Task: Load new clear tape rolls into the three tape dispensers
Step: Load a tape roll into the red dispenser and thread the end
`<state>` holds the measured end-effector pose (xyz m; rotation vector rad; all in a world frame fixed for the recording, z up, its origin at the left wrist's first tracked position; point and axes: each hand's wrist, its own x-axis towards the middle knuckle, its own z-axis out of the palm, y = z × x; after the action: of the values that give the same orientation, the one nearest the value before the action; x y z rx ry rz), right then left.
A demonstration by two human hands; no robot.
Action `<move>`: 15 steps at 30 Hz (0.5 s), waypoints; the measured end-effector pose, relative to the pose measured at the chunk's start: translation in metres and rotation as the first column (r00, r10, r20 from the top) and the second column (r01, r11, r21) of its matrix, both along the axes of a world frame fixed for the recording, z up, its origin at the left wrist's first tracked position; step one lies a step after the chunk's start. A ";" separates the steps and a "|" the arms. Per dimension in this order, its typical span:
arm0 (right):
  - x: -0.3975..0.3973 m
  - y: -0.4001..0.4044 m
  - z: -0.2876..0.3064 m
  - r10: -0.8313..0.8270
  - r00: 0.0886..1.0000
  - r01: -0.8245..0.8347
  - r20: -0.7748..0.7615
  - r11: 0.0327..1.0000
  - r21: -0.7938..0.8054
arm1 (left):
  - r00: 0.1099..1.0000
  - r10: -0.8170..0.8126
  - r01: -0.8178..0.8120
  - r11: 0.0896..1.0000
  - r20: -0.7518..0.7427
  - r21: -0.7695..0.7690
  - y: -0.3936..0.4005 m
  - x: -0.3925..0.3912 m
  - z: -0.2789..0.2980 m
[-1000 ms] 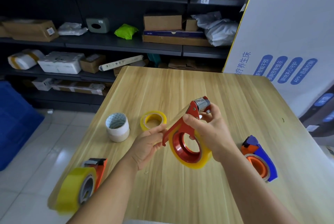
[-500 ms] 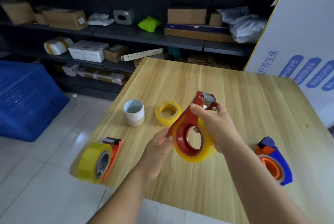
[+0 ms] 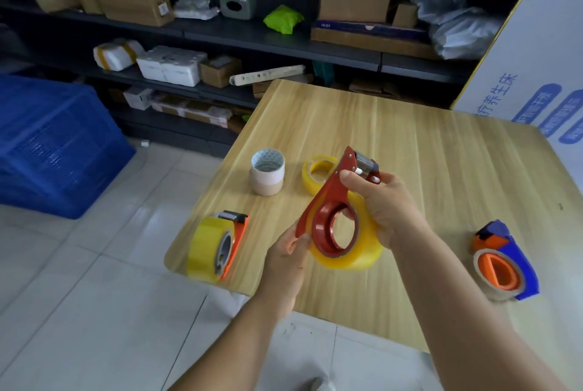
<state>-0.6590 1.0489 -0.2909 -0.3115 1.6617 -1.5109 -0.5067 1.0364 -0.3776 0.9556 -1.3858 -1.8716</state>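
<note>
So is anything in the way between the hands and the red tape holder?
No. Both hands already hold the red dispenser: the right hand grips its top and roll, the left hand pinches its lower end.

Two bare forearms, no sleeves, left hand (image 3: 285,251), right hand (image 3: 386,210), short fingernails

Wooden table (image 3: 426,154), two loaded dispensers (image 3: 220,247) (image 3: 501,264), tape roll (image 3: 317,172), white roll (image 3: 267,171)
</note>
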 end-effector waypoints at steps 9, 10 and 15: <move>0.044 -0.002 -0.020 0.004 0.998 -0.011 0.057 0.992 0.123 | 0.989 -0.096 0.111 0.984 -0.109 0.136 0.021 0.051 -0.029; 0.050 -0.004 -0.023 0.024 0.998 -0.031 0.053 0.989 0.145 | 0.990 -0.074 0.094 0.980 -0.117 0.176 0.025 0.054 -0.031; 0.076 -0.013 -0.037 0.112 0.990 -0.130 0.083 0.955 0.267 | 0.995 0.080 -0.051 0.913 -0.053 0.404 0.038 0.066 -0.043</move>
<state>-0.5833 1.0355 -0.3276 -0.2073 1.7382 -1.1726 -0.4408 1.0745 -0.4208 1.1055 -0.9280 -2.1627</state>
